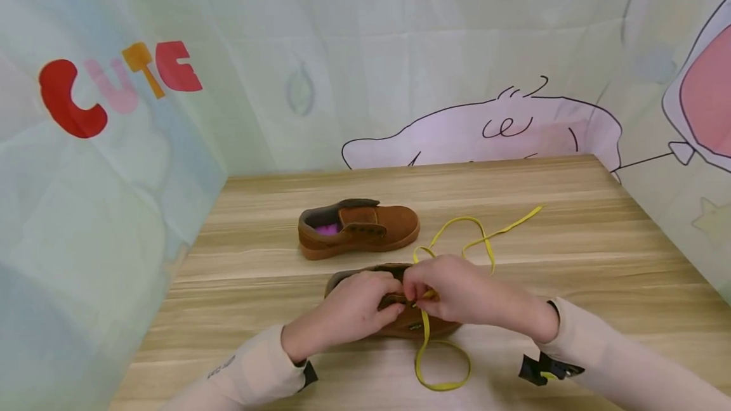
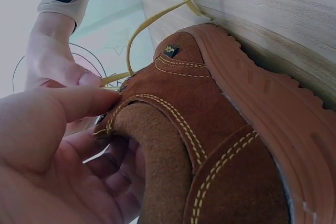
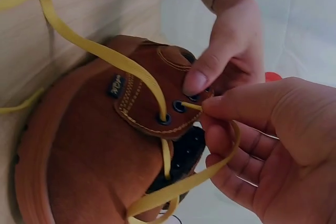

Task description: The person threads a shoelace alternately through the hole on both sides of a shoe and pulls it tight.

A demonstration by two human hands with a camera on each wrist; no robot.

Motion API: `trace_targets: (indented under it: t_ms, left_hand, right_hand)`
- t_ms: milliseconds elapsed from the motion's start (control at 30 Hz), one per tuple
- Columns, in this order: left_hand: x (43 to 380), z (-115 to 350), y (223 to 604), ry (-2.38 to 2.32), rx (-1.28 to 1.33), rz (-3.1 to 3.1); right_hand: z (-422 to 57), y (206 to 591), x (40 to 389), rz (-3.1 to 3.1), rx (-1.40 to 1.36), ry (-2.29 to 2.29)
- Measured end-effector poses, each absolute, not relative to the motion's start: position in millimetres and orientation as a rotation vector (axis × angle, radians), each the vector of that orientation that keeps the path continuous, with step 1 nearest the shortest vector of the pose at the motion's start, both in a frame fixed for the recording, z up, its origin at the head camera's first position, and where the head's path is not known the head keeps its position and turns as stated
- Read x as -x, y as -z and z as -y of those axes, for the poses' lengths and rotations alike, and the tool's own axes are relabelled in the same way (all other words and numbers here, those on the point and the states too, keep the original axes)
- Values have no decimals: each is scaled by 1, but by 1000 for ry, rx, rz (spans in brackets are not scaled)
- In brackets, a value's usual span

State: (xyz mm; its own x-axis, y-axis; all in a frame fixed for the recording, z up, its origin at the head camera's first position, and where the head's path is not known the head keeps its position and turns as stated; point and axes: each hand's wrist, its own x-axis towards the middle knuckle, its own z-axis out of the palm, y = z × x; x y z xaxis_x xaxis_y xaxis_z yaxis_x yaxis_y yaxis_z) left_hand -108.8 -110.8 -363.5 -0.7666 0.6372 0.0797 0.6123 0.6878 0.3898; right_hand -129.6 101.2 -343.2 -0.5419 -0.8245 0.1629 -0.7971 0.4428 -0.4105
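A brown suede shoe with yellow stitching lies in front of the person, toe to the right. My left hand grips its near eyelet flap, thumb outside and fingers inside the opening, as the left wrist view shows. Between thumb and forefinger, my right hand pinches a yellow shoelace. In the right wrist view, the lace passes through one dark-rimmed eyelet, and its pinched end comes out of the neighbouring eyelet. The left thumb presses the flap right beside that eyelet.
Behind the held shoe stands a matching brown shoe without a lace, its tongue and pink insole showing. The lace's other stretch trails over the wooden table to the right. Printed cloth walls surround the table's back and sides.
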Motion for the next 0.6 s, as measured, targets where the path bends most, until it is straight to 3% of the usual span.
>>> trace_targets:
  t_ms: [600]
  left_hand:
    - [139, 125, 356, -852, -1067, -2365]
  right_hand:
    - [-93, 369, 119, -2921, 1605, 512]
